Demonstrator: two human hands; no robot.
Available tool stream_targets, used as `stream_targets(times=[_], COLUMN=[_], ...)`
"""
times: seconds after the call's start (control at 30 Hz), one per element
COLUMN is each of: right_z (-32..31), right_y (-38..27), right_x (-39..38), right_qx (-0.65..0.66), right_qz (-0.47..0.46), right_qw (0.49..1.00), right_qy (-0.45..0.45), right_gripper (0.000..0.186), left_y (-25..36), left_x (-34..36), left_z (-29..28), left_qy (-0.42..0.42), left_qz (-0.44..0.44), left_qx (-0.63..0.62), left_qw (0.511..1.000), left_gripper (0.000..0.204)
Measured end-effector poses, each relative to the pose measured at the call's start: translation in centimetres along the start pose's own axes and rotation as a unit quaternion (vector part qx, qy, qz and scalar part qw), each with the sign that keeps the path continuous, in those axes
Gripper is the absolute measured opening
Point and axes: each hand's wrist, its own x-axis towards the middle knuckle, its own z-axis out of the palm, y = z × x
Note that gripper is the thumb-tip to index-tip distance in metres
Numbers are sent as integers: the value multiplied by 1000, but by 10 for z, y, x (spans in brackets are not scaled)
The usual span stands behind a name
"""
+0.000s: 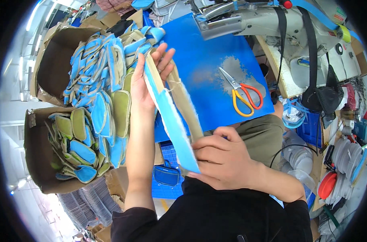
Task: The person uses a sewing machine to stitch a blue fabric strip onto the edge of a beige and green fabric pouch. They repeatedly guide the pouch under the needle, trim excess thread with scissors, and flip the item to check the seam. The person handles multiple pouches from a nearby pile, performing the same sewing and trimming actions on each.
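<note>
A long fabric band point(171, 129), light blue on one face and tan on the other with fuzzy pale edges, stretches as a loop between my two hands. My left hand point(145, 82) is raised with its palm up and holds the far end, the band passing between thumb and loosely curled fingers. The near end is gripped by my right hand point(227, 159), its fingers bent over the fabric; the fingertips are partly hidden. Scissors point(243, 97) with one orange and one red handle lie slightly apart on the blue work surface point(195, 60), beyond my right hand.
Blue and tan bands point(94, 60) lie heaped at the left beside a cardboard box point(50, 64). A nearer box point(38, 153) holds blue and green padded pieces point(84, 149). A sewing machine point(268, 22) stands at the far right, with cluttered shelves point(344, 161) beside it.
</note>
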Motion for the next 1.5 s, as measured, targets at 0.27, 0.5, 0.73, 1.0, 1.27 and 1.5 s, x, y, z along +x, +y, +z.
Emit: stream_targets(times=[0.27,0.5,0.73,1.0,1.27,1.5], right_z=[-16,-20,-21,-27,-6,-11], right_y=[36,53,67,74,65,44], right_x=[-22,-30,-29,-9,-18,-21], right_qx=[48,254,547,607,559,195], right_qz=[147,209,270,299,335,259], right_qw=[988,944,762,661,724,946], right_qy=[-20,34,218,325,226,15], right_gripper=[24,22,27,36,34,17], left_y=[4,2,-22,-73,-54,-3], left_x=[-16,-10,-23,-52,-34,-26], left_z=[32,38,-1,-11,-23,8], left_qy=[69,111,137,137,160,96], left_qz=[70,81,-50,-212,-92,11], left_qx=[128,206,282,238,51,26], left_qw=[987,969,948,938,982,995], left_gripper=[53,52,59,69,54,54])
